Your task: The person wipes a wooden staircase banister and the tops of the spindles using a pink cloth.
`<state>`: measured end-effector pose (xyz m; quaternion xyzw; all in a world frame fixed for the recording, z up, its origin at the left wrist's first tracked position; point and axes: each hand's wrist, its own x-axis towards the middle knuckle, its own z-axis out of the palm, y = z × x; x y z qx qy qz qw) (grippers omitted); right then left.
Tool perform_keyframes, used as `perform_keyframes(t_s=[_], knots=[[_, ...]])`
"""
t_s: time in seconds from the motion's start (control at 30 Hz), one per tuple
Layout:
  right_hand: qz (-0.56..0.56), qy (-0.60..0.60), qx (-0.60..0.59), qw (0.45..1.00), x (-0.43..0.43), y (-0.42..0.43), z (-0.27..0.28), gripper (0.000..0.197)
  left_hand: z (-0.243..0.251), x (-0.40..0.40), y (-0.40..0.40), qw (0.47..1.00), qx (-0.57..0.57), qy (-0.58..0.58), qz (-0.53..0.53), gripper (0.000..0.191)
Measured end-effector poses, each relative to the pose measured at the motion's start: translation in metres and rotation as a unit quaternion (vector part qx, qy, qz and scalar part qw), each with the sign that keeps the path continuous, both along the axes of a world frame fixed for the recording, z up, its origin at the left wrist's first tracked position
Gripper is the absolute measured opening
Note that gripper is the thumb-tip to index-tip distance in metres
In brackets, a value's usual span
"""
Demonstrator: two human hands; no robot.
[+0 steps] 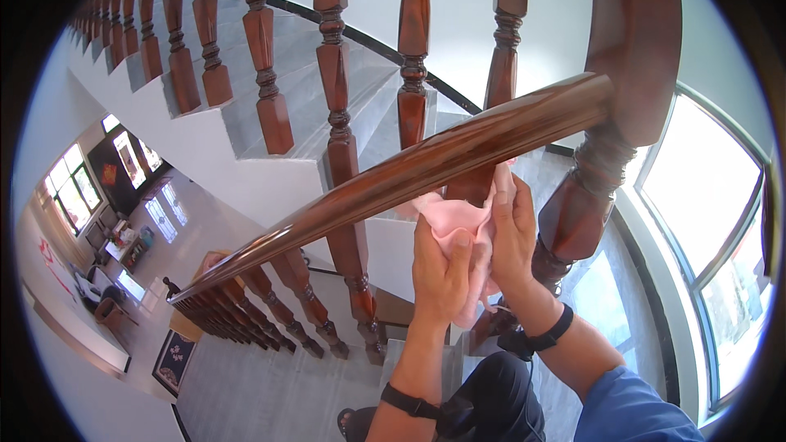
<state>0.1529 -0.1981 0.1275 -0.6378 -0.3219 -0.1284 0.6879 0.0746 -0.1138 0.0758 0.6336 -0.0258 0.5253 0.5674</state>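
A pink cloth (460,221) is wrapped around a turned wooden baluster (470,187) just beneath the handrail. My left hand (442,264) grips the cloth from the left, its thumb lying along the fabric. On the other side my right hand (514,233) presses the cloth with its fingers up near the underside of the rail. Loose folds of cloth hang down between both palms. The glossy brown handrail (399,169) slants across above my hands and meets a thick newel post (635,43) at the upper right. The baluster's lower part is mostly hidden by the hands and cloth.
Grey stone stairs (368,104) with more wooden balusters (267,61) curve up behind the rail. A bright window (700,178) stands at the right. Far below at the left lie a room's tiled floor (202,202), a table with items (126,242) and a dark patterned mat (175,359).
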Motion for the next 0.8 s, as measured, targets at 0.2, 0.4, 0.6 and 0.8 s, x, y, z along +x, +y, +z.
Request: perform_keyframes(t_s=[0.2,0.4,0.6,0.8], knots=[[0.098,-0.073,0.047,0.991,0.003,0.025,-0.026,0.076,-0.01,0.019,0.004,0.997,-0.068,-0.002,-0.026,0.046],[0.099,-0.022,0.015,0.995,0.0,0.03,-0.086,0.075,-0.023,0.018,0.001,0.969,-0.212,0.061,-0.115,0.045],[0.146,0.011,0.021,0.989,-0.006,0.027,-0.124,0.068,-0.067,0.02,0.002,0.979,-0.153,0.133,-0.008,0.048],[0.087,0.024,-0.032,0.995,-0.022,0.009,-0.141,0.062,-0.064,-0.006,-0.006,0.974,-0.116,0.188,0.047,0.039]])
